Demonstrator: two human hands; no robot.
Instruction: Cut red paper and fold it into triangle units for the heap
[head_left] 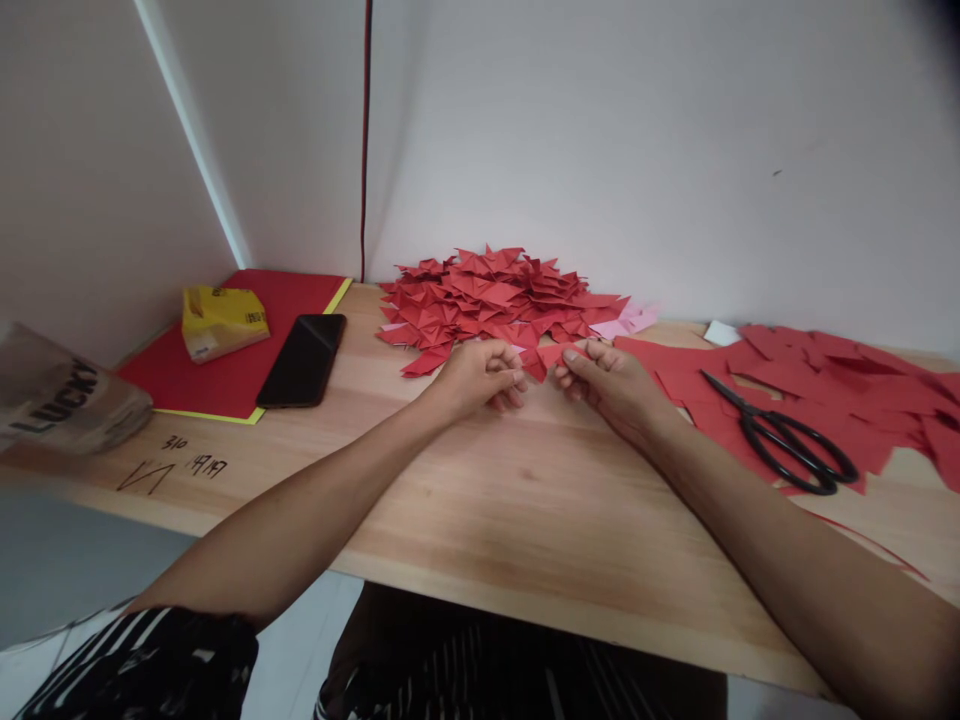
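Between my hands is a small folded piece of red paper, held just in front of the pile. My right hand pinches its right end between thumb and fingers. My left hand is closed with curled fingers at its left end; the exact grip there is partly hidden. Behind them rises a heap of folded red paper pieces, pointed and stacked loosely. A few pink folded pieces show at the heap's right edge.
Black-handled scissors lie on red paper sheets at right. To the left are a black phone, a yellow packet on a large red sheet, and a "LUCKY" bag. A wall backs the wooden table.
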